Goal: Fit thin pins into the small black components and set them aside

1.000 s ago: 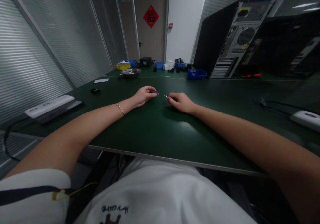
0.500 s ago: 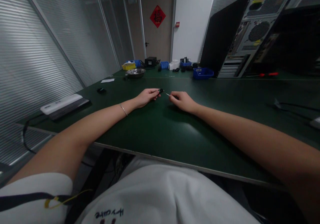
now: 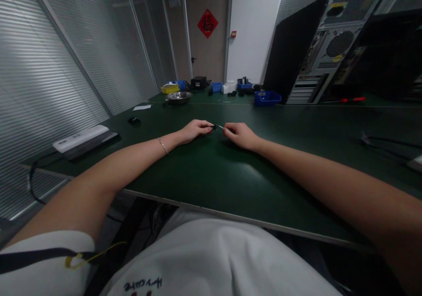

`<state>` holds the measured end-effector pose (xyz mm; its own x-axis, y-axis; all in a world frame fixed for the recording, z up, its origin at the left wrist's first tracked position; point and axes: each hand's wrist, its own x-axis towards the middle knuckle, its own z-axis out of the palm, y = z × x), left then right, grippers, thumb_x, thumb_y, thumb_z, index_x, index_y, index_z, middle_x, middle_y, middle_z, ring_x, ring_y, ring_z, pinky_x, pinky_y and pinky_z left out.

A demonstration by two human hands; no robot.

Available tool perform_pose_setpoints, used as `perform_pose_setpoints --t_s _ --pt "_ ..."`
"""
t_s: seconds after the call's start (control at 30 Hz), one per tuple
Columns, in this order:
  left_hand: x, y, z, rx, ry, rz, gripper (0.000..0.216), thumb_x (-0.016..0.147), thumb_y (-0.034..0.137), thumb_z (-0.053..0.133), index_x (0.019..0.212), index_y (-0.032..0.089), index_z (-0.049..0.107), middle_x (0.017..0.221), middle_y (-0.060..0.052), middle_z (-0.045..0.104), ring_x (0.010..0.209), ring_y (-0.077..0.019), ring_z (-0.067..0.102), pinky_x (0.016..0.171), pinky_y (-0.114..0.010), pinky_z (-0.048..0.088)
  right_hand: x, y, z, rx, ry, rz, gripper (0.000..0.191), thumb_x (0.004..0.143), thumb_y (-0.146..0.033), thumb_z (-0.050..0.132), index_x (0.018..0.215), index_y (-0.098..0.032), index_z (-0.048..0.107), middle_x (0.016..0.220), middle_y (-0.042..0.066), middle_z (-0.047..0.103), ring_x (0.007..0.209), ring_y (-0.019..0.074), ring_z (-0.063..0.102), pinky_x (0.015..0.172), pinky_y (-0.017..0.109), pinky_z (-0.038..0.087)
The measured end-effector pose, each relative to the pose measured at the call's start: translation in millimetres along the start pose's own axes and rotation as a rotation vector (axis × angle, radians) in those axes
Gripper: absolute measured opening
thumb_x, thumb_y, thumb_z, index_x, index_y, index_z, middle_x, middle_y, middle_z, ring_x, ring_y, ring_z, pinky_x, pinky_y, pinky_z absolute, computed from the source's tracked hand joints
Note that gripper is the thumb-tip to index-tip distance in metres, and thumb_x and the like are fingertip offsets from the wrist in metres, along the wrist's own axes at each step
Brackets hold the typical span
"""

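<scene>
Over the middle of the green table, well in from the near edge: small dark piece, pinched at its left end by thumb and fingers of the left hand. Free end jutting out to the right. Right hand curled in tightly, thumb against fingers, around a thin metal rod pointing left toward the piece. Rest of the rod hidden in the grip. Contact between tip and piece: cannot tell. Markings or openings on the piece: too small to make out.

On technique, by judgement: steady both hands low against the table; line up rod and piece before adding force; press lightly along the rod's length. Better to turn the piece with the left hand than to swing the rod. Likely hazard: tip slipping leftward into the pinch, so best to grip behind its line.

Farther left, small black item; beyond, metal bowl; far right, blue bin. All well apart from both hands.
</scene>
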<state>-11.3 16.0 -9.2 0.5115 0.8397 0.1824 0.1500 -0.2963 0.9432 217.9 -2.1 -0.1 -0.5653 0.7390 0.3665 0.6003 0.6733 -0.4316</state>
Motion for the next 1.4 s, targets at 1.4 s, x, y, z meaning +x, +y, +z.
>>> perform_pose_setpoints --t_s 1.4 --pt "-5.9 4.6 7.7 -0.2 -0.041 -0.011 0.031 0.08 0.023 0.066 0.108 0.009 0.065 0.094 -0.012 0.067 0.08 -0.0143 0.063 0.079 -0.031 0.051 -0.6 -1.9 -5.9 0.034 -0.112 -0.11 0.032 0.088 -0.037 0.037 0.073 -0.016 0.055 0.066 0.0 0.053 0.062 0.012 0.046 0.06 0.024 0.031"
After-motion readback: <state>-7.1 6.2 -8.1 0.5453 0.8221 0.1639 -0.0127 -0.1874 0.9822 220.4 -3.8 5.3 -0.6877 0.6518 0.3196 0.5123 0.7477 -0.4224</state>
